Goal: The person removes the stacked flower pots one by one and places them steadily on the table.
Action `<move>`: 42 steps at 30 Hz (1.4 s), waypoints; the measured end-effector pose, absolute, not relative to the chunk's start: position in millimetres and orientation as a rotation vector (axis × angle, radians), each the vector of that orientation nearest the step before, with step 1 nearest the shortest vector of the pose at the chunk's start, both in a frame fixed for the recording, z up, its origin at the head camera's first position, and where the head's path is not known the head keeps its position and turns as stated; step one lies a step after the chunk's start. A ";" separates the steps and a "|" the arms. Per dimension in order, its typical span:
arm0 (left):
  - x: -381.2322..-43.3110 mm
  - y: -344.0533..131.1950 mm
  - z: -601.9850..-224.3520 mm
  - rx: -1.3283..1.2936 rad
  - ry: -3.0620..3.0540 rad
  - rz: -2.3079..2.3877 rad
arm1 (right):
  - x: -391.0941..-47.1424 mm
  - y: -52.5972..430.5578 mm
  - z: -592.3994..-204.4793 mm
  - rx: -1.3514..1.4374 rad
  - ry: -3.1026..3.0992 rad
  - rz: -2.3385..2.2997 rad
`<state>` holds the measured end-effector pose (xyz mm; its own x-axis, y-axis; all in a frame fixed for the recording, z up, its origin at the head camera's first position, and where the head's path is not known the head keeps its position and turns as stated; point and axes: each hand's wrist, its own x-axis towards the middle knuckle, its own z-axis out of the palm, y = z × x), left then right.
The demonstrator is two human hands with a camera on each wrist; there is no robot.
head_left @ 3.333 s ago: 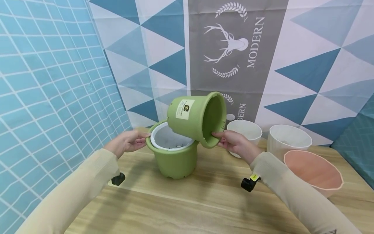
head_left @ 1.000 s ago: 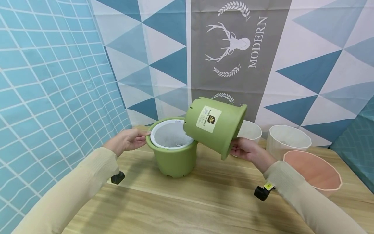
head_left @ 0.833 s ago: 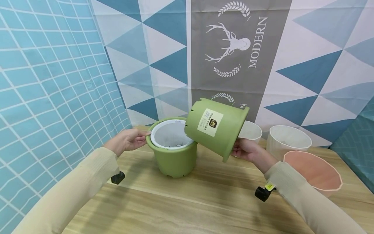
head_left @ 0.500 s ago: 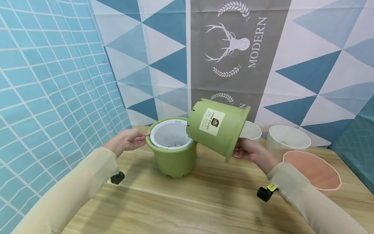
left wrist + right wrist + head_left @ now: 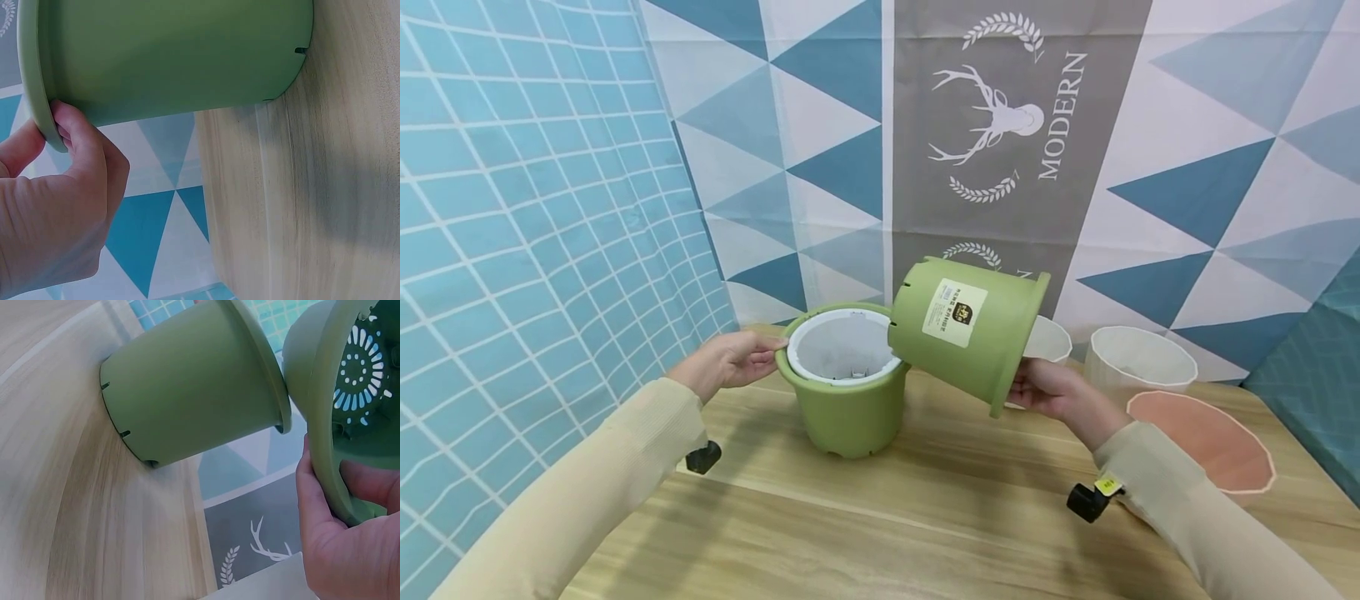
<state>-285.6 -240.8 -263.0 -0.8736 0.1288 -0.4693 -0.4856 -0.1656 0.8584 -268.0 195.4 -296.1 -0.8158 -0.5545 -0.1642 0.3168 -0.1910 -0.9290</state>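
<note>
A green flowerpot (image 5: 850, 421) stands upright on the table, a white inner pot (image 5: 820, 354) nested in it. My left hand (image 5: 737, 360) pinches its rim at the left; in the left wrist view the thumb lies outside the rim and fingers (image 5: 81, 134) curl beneath it. My right hand (image 5: 1048, 389) grips the rim of a second green flowerpot (image 5: 917, 321), raised and tilted over the first pot's right side. Its cream label (image 5: 955, 312) faces me. Through its mouth, the right wrist view shows a slotted base (image 5: 359, 375) and my thumb (image 5: 369, 481) inside the rim.
To the right stand two white pots, one (image 5: 1048, 340) partly behind my right hand, the other (image 5: 1138, 358) farther right. A pink pot (image 5: 1202, 442) is nearer, partly covered by my right sleeve. A patterned cloth (image 5: 835, 167) hangs behind the wooden table (image 5: 850, 533).
The raised green flowerpot has shifted right and turned: its mouth, visible earlier, now faces away and its label shows fully. My right hand moved with it; my left hand stayed on the rim.
</note>
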 end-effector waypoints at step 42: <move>-284.3 -239.3 -261.8 -0.422 1.695 2.101 | -259.1 241.8 -265.3 -0.093 1.953 -1.771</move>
